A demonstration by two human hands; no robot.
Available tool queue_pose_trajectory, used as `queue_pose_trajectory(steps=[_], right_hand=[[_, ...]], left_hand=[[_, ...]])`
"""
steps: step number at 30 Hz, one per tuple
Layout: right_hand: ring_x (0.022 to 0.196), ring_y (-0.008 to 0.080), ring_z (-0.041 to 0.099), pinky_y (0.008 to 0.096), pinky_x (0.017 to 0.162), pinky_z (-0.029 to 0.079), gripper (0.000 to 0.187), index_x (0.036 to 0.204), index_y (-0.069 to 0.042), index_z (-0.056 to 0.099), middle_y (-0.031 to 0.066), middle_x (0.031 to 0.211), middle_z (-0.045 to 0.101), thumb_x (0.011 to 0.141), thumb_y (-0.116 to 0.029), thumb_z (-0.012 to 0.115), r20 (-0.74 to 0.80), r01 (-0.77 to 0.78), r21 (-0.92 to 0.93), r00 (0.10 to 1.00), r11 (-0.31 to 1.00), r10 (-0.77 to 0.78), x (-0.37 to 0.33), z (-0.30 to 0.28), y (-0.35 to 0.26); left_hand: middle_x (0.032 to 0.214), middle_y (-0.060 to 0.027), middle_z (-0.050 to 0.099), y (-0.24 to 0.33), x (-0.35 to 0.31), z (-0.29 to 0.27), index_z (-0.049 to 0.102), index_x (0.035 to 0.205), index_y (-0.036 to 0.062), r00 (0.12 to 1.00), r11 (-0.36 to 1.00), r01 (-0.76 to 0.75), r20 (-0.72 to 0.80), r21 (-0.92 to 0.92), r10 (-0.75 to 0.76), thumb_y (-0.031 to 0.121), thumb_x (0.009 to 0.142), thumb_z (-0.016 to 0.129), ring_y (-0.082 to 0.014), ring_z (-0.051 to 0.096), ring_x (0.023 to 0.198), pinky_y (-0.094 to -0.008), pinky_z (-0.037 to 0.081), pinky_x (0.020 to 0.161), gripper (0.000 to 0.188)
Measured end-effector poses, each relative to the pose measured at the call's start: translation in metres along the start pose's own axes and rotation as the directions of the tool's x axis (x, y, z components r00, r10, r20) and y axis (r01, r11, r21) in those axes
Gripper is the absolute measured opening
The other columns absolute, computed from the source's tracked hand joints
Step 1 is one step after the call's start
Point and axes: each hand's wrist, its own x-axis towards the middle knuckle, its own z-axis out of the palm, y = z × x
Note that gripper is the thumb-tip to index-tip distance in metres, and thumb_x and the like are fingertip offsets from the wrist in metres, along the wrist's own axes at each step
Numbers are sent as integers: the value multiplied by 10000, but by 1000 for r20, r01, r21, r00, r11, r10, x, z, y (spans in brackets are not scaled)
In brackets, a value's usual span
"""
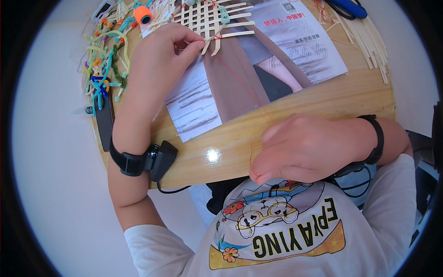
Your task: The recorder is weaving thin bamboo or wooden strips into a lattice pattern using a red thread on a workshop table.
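My left hand (157, 62) is closed in a pinch at the near corner of a lattice woven from pale wooden strips (198, 18), thumb and forefinger at a strip's end. Red thread is tied at that corner, and a bit of light-blue fuzzy yarn (224, 17) sits on the lattice's right side. From the corner a thin red thread (235, 75) runs toward me, stretched nearly straight. Closer to my body, just over the table's front edge, my right hand (304, 150) is closed on the thread, and a loop of it shows by the fingertips.
Under the lattice lies a printed glossy sheet (194, 111) on the wooden table (207, 164). An orange spool (143, 15) and tangled fuzzy stems (108, 69) are at the left. Loose strips (371, 44) and a blue-handled tool (353, 7) lie far right. Both wrists wear black straps.
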Motion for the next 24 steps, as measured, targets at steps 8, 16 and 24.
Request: queue_pose_trajectory(steps=[8, 16, 24], right_hand=[[771, 307, 674, 386, 688, 522, 172, 990, -57, 690, 89, 870, 716, 1016, -209, 616, 8, -109, 334, 994, 936, 113, 1, 4, -1], [787, 270, 675, 348, 704, 529, 142, 987, -22, 731, 81, 918, 736, 1003, -141, 657, 67, -88, 469, 996, 879, 64, -1, -7, -15], [695, 255, 616, 353, 621, 493, 97, 957, -21, 702, 66, 924, 732, 991, -106, 669, -10, 114, 378, 993, 919, -119, -2, -4, -9]], left_hand=[[896, -54, 717, 4, 11, -7, 759, 979, -14, 991, 994, 36, 122, 105, -49, 110, 908, 738, -128, 639, 790, -277, 504, 727, 145], [886, -45, 716, 6, 8, -8, 763, 991, -19, 986, 993, 84, 135, 80, -95, 114, 911, 740, -120, 636, 792, -265, 498, 734, 157], [920, -23, 747, 4, 1, -8, 763, 1074, 15, 974, 982, 189, 132, -22, -184, 156, 959, 719, -87, 656, 841, -246, 509, 774, 187]])
